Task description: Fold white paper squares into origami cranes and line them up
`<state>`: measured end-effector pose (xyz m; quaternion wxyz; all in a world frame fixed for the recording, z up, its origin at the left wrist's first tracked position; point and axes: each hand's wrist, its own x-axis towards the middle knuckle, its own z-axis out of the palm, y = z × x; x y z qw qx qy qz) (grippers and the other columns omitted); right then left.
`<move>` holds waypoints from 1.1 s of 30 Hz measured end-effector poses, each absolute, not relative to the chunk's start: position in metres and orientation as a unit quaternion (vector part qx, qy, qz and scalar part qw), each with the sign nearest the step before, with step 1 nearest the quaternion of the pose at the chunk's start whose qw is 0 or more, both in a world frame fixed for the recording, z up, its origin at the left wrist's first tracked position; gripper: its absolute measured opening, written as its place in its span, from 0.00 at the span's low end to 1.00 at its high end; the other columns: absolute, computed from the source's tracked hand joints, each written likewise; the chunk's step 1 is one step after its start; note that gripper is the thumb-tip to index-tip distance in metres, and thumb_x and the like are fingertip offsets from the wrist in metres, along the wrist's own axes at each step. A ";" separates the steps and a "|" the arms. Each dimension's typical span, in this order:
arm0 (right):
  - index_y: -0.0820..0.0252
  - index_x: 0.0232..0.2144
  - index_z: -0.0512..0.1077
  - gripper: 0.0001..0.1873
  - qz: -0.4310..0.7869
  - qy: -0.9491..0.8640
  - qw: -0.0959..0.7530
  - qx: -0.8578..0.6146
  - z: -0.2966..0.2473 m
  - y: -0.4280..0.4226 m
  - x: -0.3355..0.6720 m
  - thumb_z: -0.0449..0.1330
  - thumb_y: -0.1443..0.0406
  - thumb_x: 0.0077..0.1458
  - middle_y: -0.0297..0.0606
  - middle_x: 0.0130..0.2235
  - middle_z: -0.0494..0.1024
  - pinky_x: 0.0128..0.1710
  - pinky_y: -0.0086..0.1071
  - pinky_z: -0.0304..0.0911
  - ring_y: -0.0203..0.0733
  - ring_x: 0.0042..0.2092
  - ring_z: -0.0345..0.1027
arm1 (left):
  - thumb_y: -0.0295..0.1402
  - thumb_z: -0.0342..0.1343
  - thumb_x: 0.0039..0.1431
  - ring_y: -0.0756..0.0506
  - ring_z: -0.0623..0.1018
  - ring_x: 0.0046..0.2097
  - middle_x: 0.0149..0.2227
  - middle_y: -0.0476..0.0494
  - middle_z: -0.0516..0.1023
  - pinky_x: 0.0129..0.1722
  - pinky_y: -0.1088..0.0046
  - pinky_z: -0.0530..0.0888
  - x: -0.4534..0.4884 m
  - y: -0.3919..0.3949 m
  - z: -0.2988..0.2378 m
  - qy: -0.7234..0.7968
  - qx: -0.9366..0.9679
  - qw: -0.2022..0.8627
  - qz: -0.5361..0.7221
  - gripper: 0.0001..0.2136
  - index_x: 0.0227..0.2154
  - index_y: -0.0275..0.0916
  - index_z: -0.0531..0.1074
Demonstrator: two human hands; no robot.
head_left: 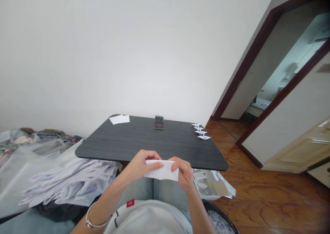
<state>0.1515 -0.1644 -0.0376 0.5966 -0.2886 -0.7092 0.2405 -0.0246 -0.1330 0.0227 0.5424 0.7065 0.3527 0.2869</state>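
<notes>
Grip: left hand (142,163) and right hand (184,173) pinching white rectangular paper (166,171)
Place: before black wood-grained desk's (139,136) near edge

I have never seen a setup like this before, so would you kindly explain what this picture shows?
Gladly. There is no robot here: the single picture comes from a camera worn on a person's head, looking forward and down at two bare hands. The left hand and right hand hold a piece of white paper between them, at the near edge of a dark table. On the table, white sheets lie at the far left, a small dark device, perhaps a phone, is near the back edge, and small folded paper figures line the right side.
</notes>
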 end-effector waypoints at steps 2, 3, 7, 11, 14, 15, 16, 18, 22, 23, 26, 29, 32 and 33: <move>0.57 0.20 0.65 0.15 0.236 -0.709 0.601 -0.284 -0.037 -0.165 0.152 0.47 0.65 0.57 0.38 0.26 0.73 0.25 0.29 0.56 0.38 0.27 0.66 | 0.39 0.56 0.46 0.53 0.63 0.22 0.20 0.50 0.69 0.20 0.80 0.57 -0.023 -0.135 0.023 0.352 0.694 0.554 0.297 0.12 0.23 0.32 0.71; 0.57 0.20 0.65 0.15 0.234 -0.710 0.601 -0.283 -0.037 -0.166 0.152 0.47 0.66 0.57 0.38 0.26 0.73 0.25 0.29 0.56 0.38 0.27 0.66 | 0.39 0.56 0.46 0.54 0.63 0.21 0.20 0.50 0.68 0.20 0.80 0.56 -0.023 -0.135 0.023 0.353 0.689 0.555 0.304 0.12 0.22 0.32 0.71; 0.57 0.20 0.65 0.15 0.223 -0.715 0.602 -0.276 -0.034 -0.168 0.152 0.47 0.66 0.57 0.38 0.27 0.74 0.25 0.29 0.56 0.38 0.27 0.66 | 0.37 0.57 0.45 0.54 0.62 0.21 0.19 0.51 0.68 0.20 0.80 0.55 -0.020 -0.137 0.023 0.360 0.685 0.547 0.321 0.11 0.20 0.32 0.71; 0.57 0.20 0.64 0.15 0.214 -0.718 0.603 -0.273 -0.033 -0.168 0.152 0.46 0.67 0.57 0.39 0.27 0.74 0.24 0.29 0.56 0.38 0.27 0.66 | 0.36 0.57 0.45 0.54 0.62 0.22 0.19 0.51 0.68 0.20 0.80 0.56 -0.020 -0.140 0.024 0.363 0.695 0.527 0.327 0.10 0.21 0.32 0.71; 0.57 0.20 0.64 0.14 0.207 -0.721 0.610 -0.257 -0.033 -0.167 0.152 0.46 0.68 0.56 0.39 0.28 0.74 0.24 0.28 0.55 0.37 0.27 0.66 | 0.36 0.57 0.45 0.54 0.63 0.22 0.21 0.50 0.69 0.21 0.80 0.58 -0.021 -0.142 0.027 0.360 0.698 0.527 0.323 0.09 0.23 0.32 0.71; 0.57 0.21 0.63 0.14 0.206 -0.721 0.612 -0.251 -0.033 -0.167 0.152 0.47 0.69 0.56 0.38 0.28 0.74 0.24 0.28 0.55 0.37 0.27 0.66 | 0.36 0.57 0.45 0.54 0.64 0.22 0.21 0.50 0.69 0.21 0.80 0.58 -0.021 -0.143 0.028 0.359 0.698 0.530 0.320 0.10 0.24 0.32 0.71; 0.57 0.21 0.63 0.13 0.205 -0.722 0.613 -0.247 -0.033 -0.167 0.152 0.47 0.70 0.56 0.38 0.28 0.74 0.25 0.28 0.55 0.37 0.28 0.66 | 0.36 0.57 0.44 0.54 0.64 0.22 0.21 0.50 0.69 0.21 0.80 0.58 -0.021 -0.143 0.029 0.359 0.698 0.533 0.317 0.10 0.25 0.32 0.71; 0.57 0.21 0.63 0.13 0.205 -0.722 0.615 -0.241 -0.032 -0.168 0.151 0.47 0.71 0.56 0.37 0.29 0.74 0.25 0.28 0.55 0.37 0.28 0.66 | 0.36 0.57 0.44 0.54 0.63 0.22 0.21 0.51 0.69 0.21 0.80 0.58 -0.021 -0.144 0.029 0.361 0.696 0.535 0.313 0.10 0.25 0.32 0.71; 0.58 0.20 0.63 0.13 0.226 -0.704 0.630 -0.235 -0.031 -0.169 0.151 0.48 0.70 0.55 0.37 0.28 0.73 0.24 0.27 0.53 0.36 0.28 0.65 | 0.36 0.58 0.43 0.54 0.62 0.22 0.20 0.52 0.66 0.21 0.81 0.57 -0.020 -0.143 0.025 0.367 0.690 0.538 0.316 0.10 0.23 0.32 0.69; 0.58 0.20 0.63 0.13 0.239 -0.695 0.635 -0.237 -0.031 -0.169 0.150 0.48 0.69 0.55 0.37 0.28 0.73 0.23 0.27 0.53 0.36 0.27 0.65 | 0.36 0.58 0.42 0.55 0.62 0.21 0.19 0.53 0.65 0.20 0.81 0.57 -0.020 -0.143 0.024 0.371 0.686 0.540 0.316 0.10 0.21 0.33 0.67; 0.58 0.21 0.63 0.12 0.299 -0.649 0.646 -0.269 -0.031 -0.169 0.148 0.49 0.66 0.55 0.36 0.26 0.70 0.21 0.26 0.51 0.35 0.24 0.61 | 0.38 0.59 0.41 0.55 0.60 0.20 0.17 0.54 0.63 0.18 0.81 0.54 -0.019 -0.140 0.020 0.390 0.671 0.547 0.315 0.13 0.18 0.33 0.65; 0.57 0.30 0.65 0.07 0.346 -0.575 0.661 -0.336 -0.030 -0.168 0.146 0.48 0.62 0.55 0.33 0.24 0.68 0.20 0.26 0.51 0.34 0.22 0.58 | 0.39 0.59 0.41 0.56 0.61 0.19 0.17 0.54 0.64 0.17 0.82 0.54 -0.019 -0.135 0.016 0.402 0.654 0.551 0.328 0.13 0.18 0.34 0.64; 0.56 0.37 0.60 0.10 0.369 -0.512 0.685 -0.363 -0.028 -0.165 0.144 0.49 0.58 0.54 0.29 0.22 0.65 0.20 0.26 0.52 0.34 0.21 0.57 | 0.39 0.59 0.41 0.56 0.62 0.18 0.16 0.55 0.64 0.15 0.83 0.55 -0.019 -0.131 0.014 0.412 0.635 0.554 0.345 0.14 0.19 0.34 0.63; 0.56 0.36 0.60 0.10 0.374 -0.500 0.691 -0.364 -0.028 -0.164 0.144 0.50 0.58 0.53 0.28 0.21 0.64 0.20 0.26 0.52 0.34 0.20 0.56 | 0.39 0.59 0.42 0.56 0.62 0.17 0.16 0.55 0.65 0.15 0.83 0.55 -0.019 -0.130 0.014 0.415 0.631 0.555 0.349 0.13 0.19 0.34 0.63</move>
